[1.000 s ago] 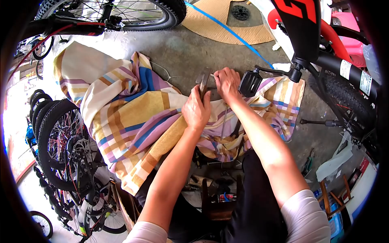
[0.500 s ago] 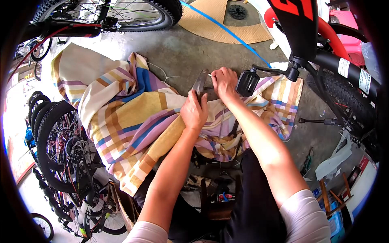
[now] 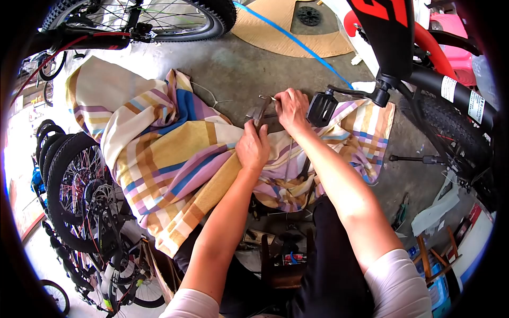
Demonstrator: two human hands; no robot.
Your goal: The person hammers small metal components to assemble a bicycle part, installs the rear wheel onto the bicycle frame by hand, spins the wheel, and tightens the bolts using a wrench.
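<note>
Fingers of the left hand (image 3: 252, 147) gripped a metal part (image 3: 258, 113). Fingers of the right hand (image 3: 292, 110) pinched a small piece (image 3: 274, 98).

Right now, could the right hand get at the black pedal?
Probably yes: the black pedal is just beside the right hand, with nothing visible between them, though that hand seems busy pinching a small metal item.

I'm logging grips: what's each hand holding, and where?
Left hand: a metal piece, by its near end. Right hand: a slim thing, exact hold hidden.

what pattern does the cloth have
The cloth is plaid in cream, yellow, purple and blue, in the head view.
</note>
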